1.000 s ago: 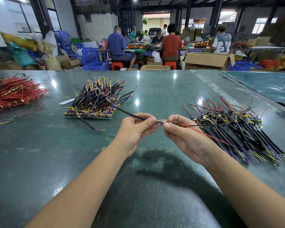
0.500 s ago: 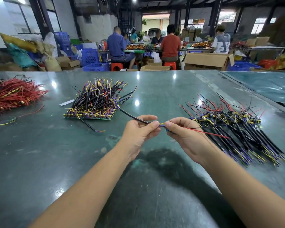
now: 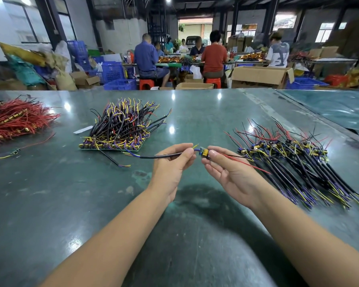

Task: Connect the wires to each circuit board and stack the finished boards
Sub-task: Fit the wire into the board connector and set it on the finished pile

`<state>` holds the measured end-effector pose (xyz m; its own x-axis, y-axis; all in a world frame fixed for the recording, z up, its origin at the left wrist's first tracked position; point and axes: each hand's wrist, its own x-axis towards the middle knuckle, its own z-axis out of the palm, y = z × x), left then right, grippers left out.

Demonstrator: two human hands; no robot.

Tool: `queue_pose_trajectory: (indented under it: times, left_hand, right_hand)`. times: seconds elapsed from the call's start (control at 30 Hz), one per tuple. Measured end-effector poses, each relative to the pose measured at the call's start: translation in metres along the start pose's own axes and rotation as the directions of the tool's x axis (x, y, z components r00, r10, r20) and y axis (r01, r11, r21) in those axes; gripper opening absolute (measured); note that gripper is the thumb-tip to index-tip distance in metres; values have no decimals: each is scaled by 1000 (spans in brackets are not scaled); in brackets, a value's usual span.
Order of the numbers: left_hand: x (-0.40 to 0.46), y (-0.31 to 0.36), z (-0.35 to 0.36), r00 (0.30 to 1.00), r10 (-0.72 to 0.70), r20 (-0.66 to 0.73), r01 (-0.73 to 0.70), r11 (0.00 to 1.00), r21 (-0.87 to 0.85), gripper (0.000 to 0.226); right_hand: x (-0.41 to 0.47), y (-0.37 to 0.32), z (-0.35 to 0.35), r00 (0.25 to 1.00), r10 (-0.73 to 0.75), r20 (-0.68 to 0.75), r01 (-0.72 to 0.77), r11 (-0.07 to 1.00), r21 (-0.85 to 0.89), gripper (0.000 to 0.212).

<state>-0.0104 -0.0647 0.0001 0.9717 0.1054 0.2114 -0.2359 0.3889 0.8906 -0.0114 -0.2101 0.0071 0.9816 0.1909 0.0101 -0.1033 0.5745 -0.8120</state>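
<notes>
My left hand (image 3: pixel 175 162) pinches a black cable (image 3: pixel 162 155) near its yellow and blue end wires. My right hand (image 3: pixel 226 168) pinches a small circuit board (image 3: pixel 203 152) with red and black leads (image 3: pixel 244 163) trailing right. Cable tip and board meet between my fingertips above the green table (image 3: pixel 91 204). Behind my left hand lies a green board panel with many black cables (image 3: pixel 120 129) on it. At the right lies a heap of wired boards (image 3: pixel 294 160).
A bundle of red wires (image 3: pixel 15 121) lies at the far left, with a single small board and wire (image 3: pixel 13 151) near it. A loose black cable (image 3: pixel 112 159) lies in front of the panel. Beyond the table's far edge, several people sit among boxes and blue crates.
Both hands have drawn slightly apart and the small board now shows between my fingertips. The black cable has swung free of the panel pile and lies level to the left.
</notes>
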Motion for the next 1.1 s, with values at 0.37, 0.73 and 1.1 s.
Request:
queue_pose_trajectory:
  times: [0.37,0.73,1.1]
  left_hand:
    - [2,10,-24,923,-235,303,95,906,413,21]
    - [1,3,-17,948,-148,283,2,890,456,10]
    - [3,10,-9,961,-207,185,212,977,-6,16]
  right_hand:
    - [0,-12,-7,985,-50,-166,5,965,-264,8]
    - [-4,12,-2,991,-121,52,97,403,-910,25]
    - [-9,2,8,990,-59,129,127,773,-621,25]
